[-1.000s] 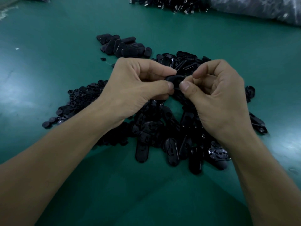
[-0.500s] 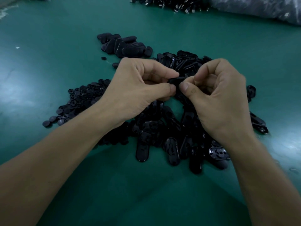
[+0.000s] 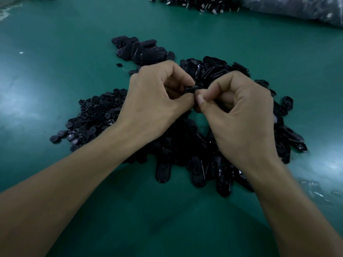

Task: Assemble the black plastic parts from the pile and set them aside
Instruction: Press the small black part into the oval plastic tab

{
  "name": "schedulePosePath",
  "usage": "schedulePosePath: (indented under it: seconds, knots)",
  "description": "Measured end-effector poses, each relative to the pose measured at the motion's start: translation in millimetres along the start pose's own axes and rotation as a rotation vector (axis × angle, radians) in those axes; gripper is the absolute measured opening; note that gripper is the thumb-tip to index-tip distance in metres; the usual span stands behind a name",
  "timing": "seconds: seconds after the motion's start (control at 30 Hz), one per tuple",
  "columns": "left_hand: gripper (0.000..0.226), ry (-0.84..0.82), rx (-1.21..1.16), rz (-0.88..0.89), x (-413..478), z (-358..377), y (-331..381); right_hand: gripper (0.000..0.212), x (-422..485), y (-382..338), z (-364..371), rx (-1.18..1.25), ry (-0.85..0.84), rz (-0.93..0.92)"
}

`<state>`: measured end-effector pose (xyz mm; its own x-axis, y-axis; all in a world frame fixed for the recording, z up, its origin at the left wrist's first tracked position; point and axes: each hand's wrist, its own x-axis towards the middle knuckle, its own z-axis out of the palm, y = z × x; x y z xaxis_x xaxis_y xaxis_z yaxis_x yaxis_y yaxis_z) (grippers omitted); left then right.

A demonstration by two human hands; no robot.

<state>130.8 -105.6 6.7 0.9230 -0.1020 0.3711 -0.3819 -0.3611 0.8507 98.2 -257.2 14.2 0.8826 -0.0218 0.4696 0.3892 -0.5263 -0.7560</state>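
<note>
Above the pile (image 3: 204, 145), the left hand (image 3: 156, 101) and right hand (image 3: 239, 112) pinch a black part (image 3: 192, 89), likely light, stiff, slick, best held by its edges.

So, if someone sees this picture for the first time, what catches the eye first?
First the two hands in the middle: the left hand and the right hand pinch one small black part between them. Under them a big pile of long black parts lies on the green table, with a heap of small round pieces to its left. A smaller group lies apart, farther back.
</note>
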Motion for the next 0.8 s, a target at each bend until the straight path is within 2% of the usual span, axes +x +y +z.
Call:
schedulePosePath:
  seconds: [0.2,0.33,0.47,0.57,0.8]
  knots:
    - [0.013,-0.041,-0.065,-0.055,2,-1,0,0.027,4,2,-6,0.085,0.004,0.043]
    - [0.018,-0.140,-0.324,-0.151,4,-4,1,0.020,8,8,-13,0.041,0.048,0.059]
    - [0.016,-0.228,-0.526,-0.221,6,-6,0,0.016,10,11,-16,0.252,-0.070,0.122]
    - [0.015,-0.265,-0.541,-0.215,7,-7,-1,0.015,10,11,-17,0.332,-0.125,0.144]
    - [0.025,-0.268,-0.494,-0.200,6,-8,-2,0.013,10,12,-17,0.319,-0.125,0.159]
